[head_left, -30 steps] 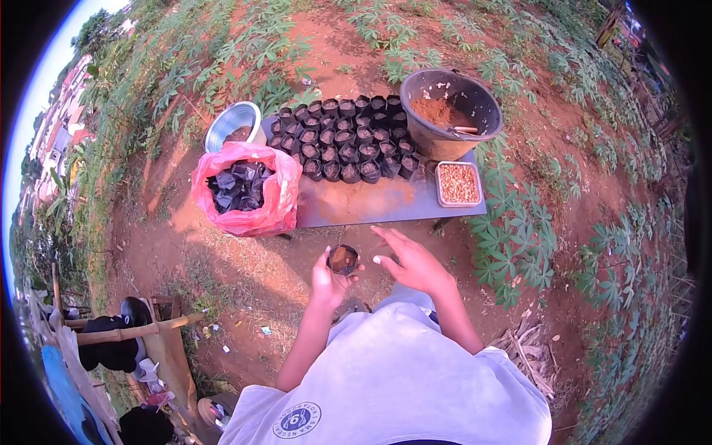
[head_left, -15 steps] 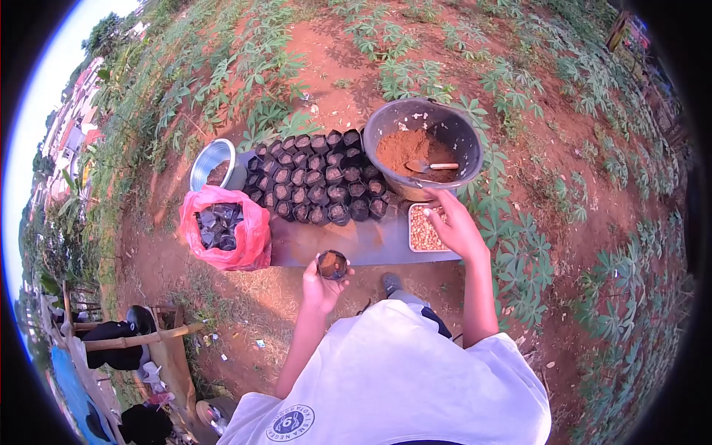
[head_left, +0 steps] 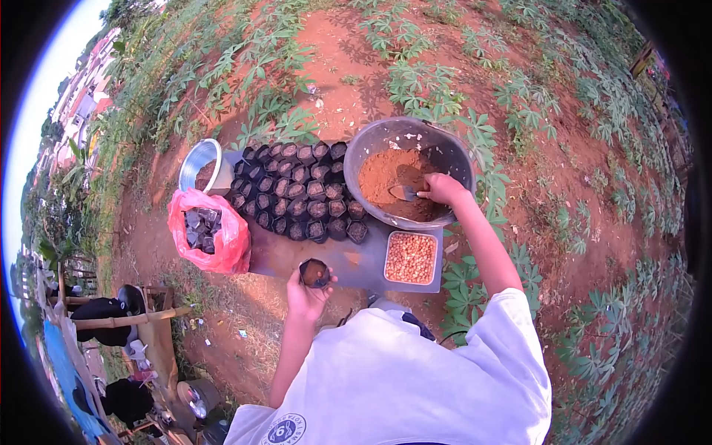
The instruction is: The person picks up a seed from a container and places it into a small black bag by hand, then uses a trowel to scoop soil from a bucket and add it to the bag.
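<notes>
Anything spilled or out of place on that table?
Yes: reddish-brown soil appears smeared on the table, in front of the filled black bags. It looks like a minor spill, being outside any container.

A right hand (head_left: 443,189) grips a small trowel (head_left: 404,193) over reddish soil (head_left: 393,174) inside a large dark bucket (head_left: 356,174), while the left hand (head_left: 308,297) holds a black planting bag (head_left: 315,273) partly filled with soil. Below the right hand, a container of kernels (head_left: 411,257) sits on the bench (head_left: 363,274); beyond the left hand stand rows of filled black bags (head_left: 298,190), beside a pink plastic bag (head_left: 233,241).
</notes>
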`<move>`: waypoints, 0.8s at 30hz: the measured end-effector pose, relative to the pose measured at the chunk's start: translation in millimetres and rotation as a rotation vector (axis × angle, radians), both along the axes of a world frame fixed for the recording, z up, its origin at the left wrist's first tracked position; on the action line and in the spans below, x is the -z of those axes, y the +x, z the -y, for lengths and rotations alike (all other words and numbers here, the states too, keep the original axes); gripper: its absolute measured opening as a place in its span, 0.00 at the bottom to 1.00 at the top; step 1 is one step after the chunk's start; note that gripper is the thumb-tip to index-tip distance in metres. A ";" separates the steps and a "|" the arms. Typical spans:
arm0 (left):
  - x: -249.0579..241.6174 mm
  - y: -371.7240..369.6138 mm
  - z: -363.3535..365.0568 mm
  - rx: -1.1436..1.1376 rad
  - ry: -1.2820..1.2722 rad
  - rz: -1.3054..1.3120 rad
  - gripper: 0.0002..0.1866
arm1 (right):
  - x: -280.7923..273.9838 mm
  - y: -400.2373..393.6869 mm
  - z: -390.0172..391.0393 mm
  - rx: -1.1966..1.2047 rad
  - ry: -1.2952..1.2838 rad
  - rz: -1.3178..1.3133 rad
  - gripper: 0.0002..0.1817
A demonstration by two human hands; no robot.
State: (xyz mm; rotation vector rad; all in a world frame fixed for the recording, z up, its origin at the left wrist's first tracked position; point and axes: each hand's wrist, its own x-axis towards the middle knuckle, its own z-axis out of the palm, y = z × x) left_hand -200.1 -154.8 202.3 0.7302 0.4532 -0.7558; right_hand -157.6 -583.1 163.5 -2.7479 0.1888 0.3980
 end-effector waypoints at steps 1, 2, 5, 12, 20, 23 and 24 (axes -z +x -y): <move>-0.9 0.4 3.1 -0.001 0.010 -0.006 0.23 | 5.7 3.0 1.5 0.009 0.027 -0.042 0.18; -2.6 0.8 6.4 -0.007 0.033 -0.013 0.24 | 10.4 4.6 4.1 0.008 0.035 -0.047 0.18; 0.2 -0.5 13.7 -0.024 0.060 -0.029 0.24 | 14.0 3.2 4.6 0.017 0.062 -0.008 0.18; -5.2 3.6 40.9 -0.005 0.043 -0.043 0.23 | 41.8 5.4 13.2 -0.085 -0.117 -0.034 0.20; -4.1 7.7 69.5 0.069 -0.012 0.014 0.25 | 43.6 12.1 10.1 -0.143 -0.248 -0.039 0.13; -4.1 3.5 68.3 0.091 -0.008 0.022 0.25 | 44.9 15.4 9.5 -0.141 -0.262 -0.039 0.13; -3.9 1.5 68.0 0.100 -0.005 0.026 0.25 | 46.1 15.2 9.7 -0.136 -0.265 -0.043 0.14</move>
